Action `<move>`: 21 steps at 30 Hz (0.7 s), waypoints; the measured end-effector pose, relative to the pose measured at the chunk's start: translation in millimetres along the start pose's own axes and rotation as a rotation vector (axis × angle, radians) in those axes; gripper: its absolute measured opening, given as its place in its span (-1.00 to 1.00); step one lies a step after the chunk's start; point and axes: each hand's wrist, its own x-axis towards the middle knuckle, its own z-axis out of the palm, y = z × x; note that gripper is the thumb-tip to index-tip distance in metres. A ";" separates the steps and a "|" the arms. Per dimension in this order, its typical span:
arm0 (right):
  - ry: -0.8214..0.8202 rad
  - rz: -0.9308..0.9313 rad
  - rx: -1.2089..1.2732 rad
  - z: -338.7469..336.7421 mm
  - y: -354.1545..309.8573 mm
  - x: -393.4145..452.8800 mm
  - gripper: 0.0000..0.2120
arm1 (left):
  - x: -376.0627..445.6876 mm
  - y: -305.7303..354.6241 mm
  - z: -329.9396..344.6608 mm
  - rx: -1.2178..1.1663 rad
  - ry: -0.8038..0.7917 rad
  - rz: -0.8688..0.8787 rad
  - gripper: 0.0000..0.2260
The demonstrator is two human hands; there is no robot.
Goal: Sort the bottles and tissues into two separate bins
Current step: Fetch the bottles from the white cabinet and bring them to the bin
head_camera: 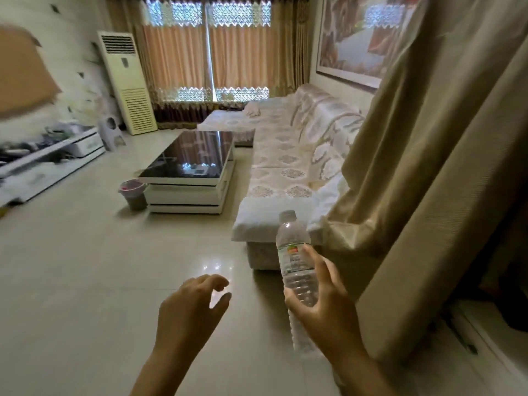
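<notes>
The head camera looks across a living room with a pale tiled floor (85, 267). In the lower right, the right hand (325, 304) holds a clear plastic bottle (295, 252) around its lower half, thumb on the near left side and fingers curled round the far right side. The bottle stands nearly upright with its pale cap at the top, a label with a small red and green mark around its middle, and ribbed walls below the label. It is held in the air in front of the near end of the sofa (285, 167), above the floor.

The left hand (191, 307) hovers beside it, well clear of the bottle, palm down and fingers loosely curved; it holds nothing.

The sofa, under a pale patterned cover, runs along the right wall toward the window. A heavy beige curtain (428, 167) hangs at the right edge, just beside the sofa's near end. In front of the sofa stands a coffee table (188, 155) with a glossy black top and a white base. A small bin (133, 194) with a pinkish liner sits on the floor, touching or just beside the table's near left corner; whatever it contains is too blurred to tell. A tall white air conditioner (127, 81) stands by the window at the far left.
</notes>
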 end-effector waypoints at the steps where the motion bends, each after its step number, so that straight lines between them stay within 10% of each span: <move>1: -0.027 -0.029 0.025 21.8 -20.7 2.6 -0.30 | -1.0 -26.1 -12.3 0.023 0.024 -0.036 -0.77; 21: -0.390 -0.423 0.326 330.6 -281.4 80.9 -0.27 | 2.0 -346.3 -151.8 0.220 0.232 -0.535 -0.89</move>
